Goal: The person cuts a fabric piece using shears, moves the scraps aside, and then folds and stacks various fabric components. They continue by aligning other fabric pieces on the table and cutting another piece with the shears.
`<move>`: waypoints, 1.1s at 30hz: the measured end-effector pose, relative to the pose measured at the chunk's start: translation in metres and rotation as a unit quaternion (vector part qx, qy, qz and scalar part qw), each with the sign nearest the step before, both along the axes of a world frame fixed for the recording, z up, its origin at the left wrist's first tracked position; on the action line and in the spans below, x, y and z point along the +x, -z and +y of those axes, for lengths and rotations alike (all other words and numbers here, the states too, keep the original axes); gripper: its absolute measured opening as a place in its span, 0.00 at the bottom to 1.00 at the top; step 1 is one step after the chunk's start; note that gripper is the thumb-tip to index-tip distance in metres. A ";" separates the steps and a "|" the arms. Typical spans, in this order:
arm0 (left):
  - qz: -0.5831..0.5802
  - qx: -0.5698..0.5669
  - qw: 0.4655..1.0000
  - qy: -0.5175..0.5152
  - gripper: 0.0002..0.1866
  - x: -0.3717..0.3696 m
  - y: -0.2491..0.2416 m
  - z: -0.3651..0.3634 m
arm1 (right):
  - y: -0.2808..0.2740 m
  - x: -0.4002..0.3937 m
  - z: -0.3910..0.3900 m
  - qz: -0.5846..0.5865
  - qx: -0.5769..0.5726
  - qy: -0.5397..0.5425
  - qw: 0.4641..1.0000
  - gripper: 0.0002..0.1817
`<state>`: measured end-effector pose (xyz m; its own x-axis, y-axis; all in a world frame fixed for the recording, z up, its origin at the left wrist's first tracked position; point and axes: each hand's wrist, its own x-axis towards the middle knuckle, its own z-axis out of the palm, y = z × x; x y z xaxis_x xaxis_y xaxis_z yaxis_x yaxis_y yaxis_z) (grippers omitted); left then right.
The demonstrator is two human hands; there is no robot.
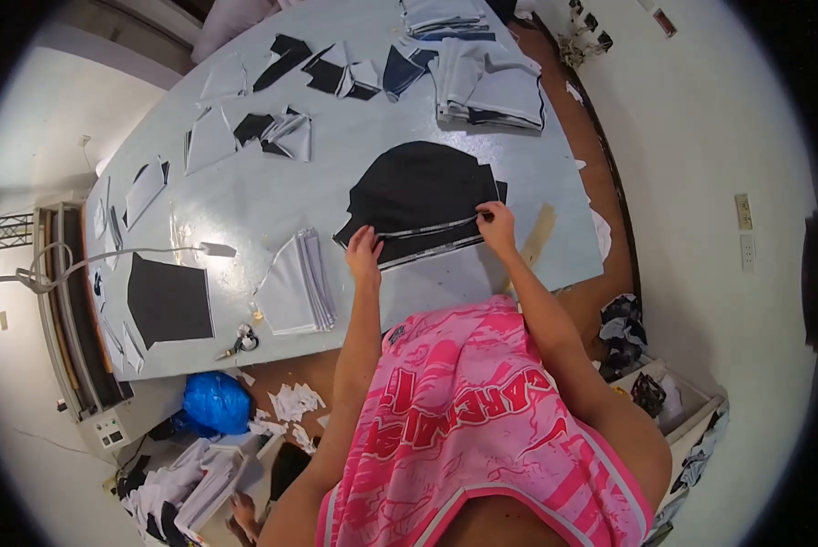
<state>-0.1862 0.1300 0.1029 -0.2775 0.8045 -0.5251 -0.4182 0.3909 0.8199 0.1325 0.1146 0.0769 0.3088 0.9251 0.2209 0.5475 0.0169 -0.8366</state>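
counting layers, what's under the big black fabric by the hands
Along the near side of the black fabric, a pale-edged black layer or fold shows; a dark corner juts out at right. Whatever lies beneath the middle is covered.

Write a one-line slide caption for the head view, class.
Left hand and right hand on black fabric with pale edging, near stacked white pieces on a large table.

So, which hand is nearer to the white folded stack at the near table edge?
Left. The left hand is just right of the white stack, at the left end of the black fabric; the right hand is farther right, at that fabric's other end.
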 end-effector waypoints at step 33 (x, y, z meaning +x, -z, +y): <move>0.135 -0.096 0.982 -0.088 0.13 -0.022 0.042 -0.012 | 0.028 0.009 -0.019 0.327 -0.184 0.307 0.874 0.09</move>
<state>-0.2079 0.1185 0.0608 -0.5527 0.6256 -0.5506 -0.2710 0.4899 0.8286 0.1415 0.0958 0.0484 0.7211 0.5115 -0.4673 -0.2399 -0.4485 -0.8610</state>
